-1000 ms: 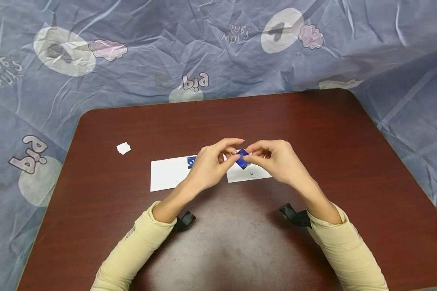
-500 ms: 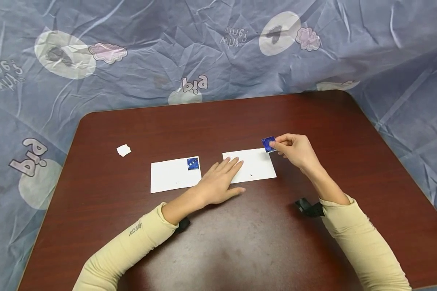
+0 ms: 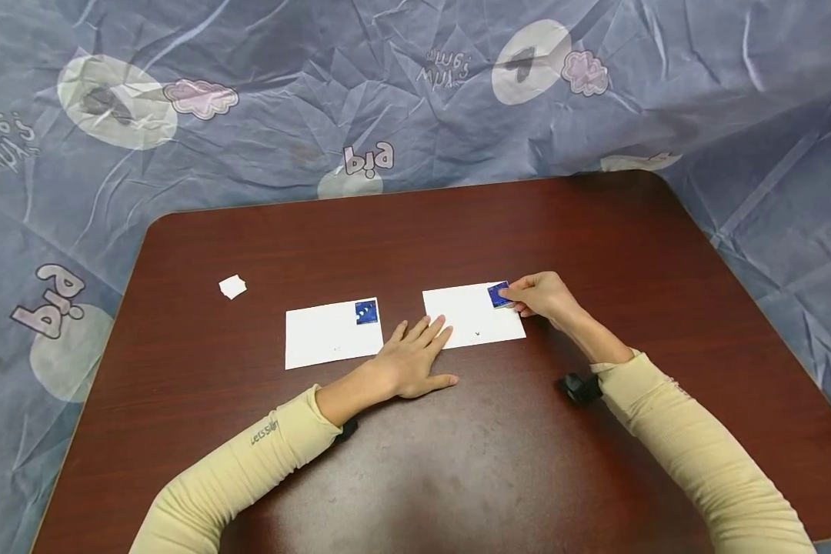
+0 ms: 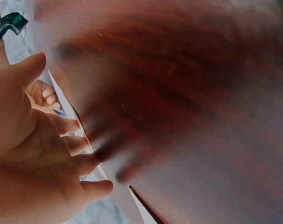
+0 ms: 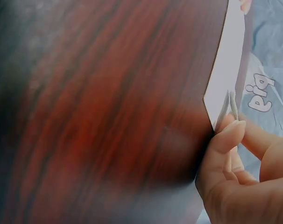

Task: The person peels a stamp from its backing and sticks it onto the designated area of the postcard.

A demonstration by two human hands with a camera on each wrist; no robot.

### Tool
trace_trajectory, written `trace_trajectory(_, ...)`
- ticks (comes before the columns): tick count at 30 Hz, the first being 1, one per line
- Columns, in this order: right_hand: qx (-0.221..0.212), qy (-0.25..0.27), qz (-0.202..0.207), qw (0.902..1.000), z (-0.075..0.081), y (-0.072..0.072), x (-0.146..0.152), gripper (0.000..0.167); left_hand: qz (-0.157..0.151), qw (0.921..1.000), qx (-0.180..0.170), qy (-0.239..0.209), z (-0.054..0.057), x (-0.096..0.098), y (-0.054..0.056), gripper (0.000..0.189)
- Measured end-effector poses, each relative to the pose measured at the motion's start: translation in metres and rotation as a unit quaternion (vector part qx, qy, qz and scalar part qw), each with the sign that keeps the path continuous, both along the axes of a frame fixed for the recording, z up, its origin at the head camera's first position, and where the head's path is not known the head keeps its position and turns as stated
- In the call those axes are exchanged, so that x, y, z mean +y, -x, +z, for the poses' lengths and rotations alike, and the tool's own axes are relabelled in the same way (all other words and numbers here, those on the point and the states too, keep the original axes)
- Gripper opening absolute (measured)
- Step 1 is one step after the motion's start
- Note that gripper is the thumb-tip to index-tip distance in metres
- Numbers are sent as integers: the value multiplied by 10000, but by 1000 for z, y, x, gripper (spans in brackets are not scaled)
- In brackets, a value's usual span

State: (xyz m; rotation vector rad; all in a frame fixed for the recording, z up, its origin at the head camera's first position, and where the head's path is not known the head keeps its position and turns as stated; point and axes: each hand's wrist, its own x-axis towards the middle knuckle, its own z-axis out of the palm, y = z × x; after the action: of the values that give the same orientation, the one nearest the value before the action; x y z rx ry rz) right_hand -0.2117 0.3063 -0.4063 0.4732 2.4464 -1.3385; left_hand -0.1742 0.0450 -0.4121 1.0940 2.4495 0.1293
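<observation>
A blue square postage stamp (image 3: pixel 496 295) lies over the top right corner of the right white envelope (image 3: pixel 460 302). My right hand (image 3: pixel 545 298) pinches its right side between thumb and fingers. In the right wrist view the stamp (image 5: pixel 233 106) shows nearly edge-on, tilted up from the envelope (image 5: pixel 225 65). My left hand (image 3: pixel 410 365) rests with spread, straight fingers on the lower left part of that envelope, its palm toward the table. To the left, another white envelope (image 3: pixel 315 338) bears a blue stamp (image 3: pixel 366 312) with pale moon shapes at its top right corner.
A small white paper scrap (image 3: pixel 232 287) lies at the left of the dark reddish-brown table (image 3: pixel 415 477). Behind the table hangs a crinkled blue-grey printed cloth (image 3: pixel 284 108). Dark straps sit below both wrists.
Both hands held the stamp a second ago. The left hand let go and spread onto the envelope; the right hand carried the stamp right, then back left and down onto the corner.
</observation>
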Motion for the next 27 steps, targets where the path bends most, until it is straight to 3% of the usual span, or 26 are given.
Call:
trace_trajectory(9,-9,-159,-100,9998,5,4,-4,29,-18,9998,191,77,1,-1,-2,80)
trace_trajectory(27,211,-1234,223,9919,10,7,-11,25,-39,9993,345,120,3,1,-3,80)
